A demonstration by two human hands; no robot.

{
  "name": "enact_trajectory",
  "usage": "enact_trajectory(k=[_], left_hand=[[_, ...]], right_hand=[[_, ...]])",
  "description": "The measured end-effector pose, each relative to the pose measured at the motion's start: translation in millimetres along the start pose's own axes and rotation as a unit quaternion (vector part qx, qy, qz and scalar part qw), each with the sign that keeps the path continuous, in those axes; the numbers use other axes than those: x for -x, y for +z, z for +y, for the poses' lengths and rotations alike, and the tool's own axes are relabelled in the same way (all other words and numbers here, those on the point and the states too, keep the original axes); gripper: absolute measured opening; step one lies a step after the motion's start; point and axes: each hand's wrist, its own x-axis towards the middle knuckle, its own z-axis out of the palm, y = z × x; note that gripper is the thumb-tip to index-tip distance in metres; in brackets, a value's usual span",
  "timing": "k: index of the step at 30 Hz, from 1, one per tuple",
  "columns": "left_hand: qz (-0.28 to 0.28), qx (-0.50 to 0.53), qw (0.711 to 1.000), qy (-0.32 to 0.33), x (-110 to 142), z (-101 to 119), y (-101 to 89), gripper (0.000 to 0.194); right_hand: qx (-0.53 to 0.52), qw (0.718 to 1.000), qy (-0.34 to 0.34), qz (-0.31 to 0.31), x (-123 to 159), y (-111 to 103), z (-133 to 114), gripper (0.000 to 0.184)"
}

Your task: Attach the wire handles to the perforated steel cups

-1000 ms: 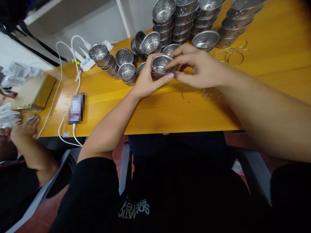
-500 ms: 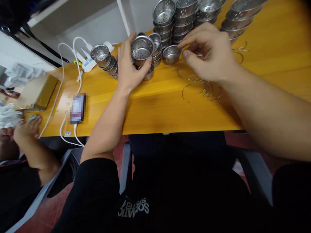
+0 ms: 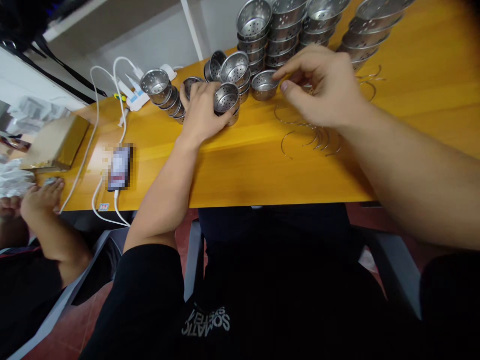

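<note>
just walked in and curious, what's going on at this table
A person's left hand holds a perforated metal cup atop a second cup on a wooden table. The right hand, partly curled, is beside a single cup; whether it touches is unclear. Taller stacks of cups stand behind, and thin curved wires lie nearby.

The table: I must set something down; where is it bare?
Bare: between phone and left forearm; between that forearm and the curved wires; right of the rightmost cup stack. Crowded: the back, where perforated cups crowd the left hand.
</note>
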Motion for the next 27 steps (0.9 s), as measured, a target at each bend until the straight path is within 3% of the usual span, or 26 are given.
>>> enact_trajectory(k=[6, 14, 18, 20, 23, 25, 27], left_hand=[[-0.031, 0.036, 0.999, 0.023, -1.2, 1.2, -1.5, 0.053], [-0.041, 0.021, 0.998, 0.031, 0.9, -9.9, 3.4, 0.070], [-0.060, 0.030, 0.997, 0.037, -0.1, 4.9, 2.3, 0.076], [-0.035, 0.042, 0.998, 0.004, -4.2, 24.5, 0.2, 0.069], [0.005, 0.033, 0.998, -0.051, -14.0, 58.5, 0.2, 0.050], [-0.020, 0.019, 0.998, -0.049, -19.3, 76.5, 4.8, 0.045], [-0.078, 0.015, 0.996, -0.032, -20.9, 88.1, 12.4, 0.044]], right_hand=[[-0.022, 1.000, 0.012, -0.001, 0.1, -0.3, 0.5, 0.024], [0.008, 1.000, 0.002, -0.008, -0.3, 1.1, -2.7, 0.023], [0.062, 0.998, -0.017, 0.003, -2.8, -9.9, -1.3, 0.023], [0.094, 0.995, -0.025, -0.010, -3.6, -23.8, 17.8, 0.025], [0.138, 0.987, -0.051, -0.071, -2.5, -46.7, 78.4, 0.020], [0.166, 0.976, -0.073, -0.120, 0.0, -54.9, 125.7, 0.023], [0.177, 0.973, -0.057, -0.135, 3.1, -53.6, 159.2, 0.035]])
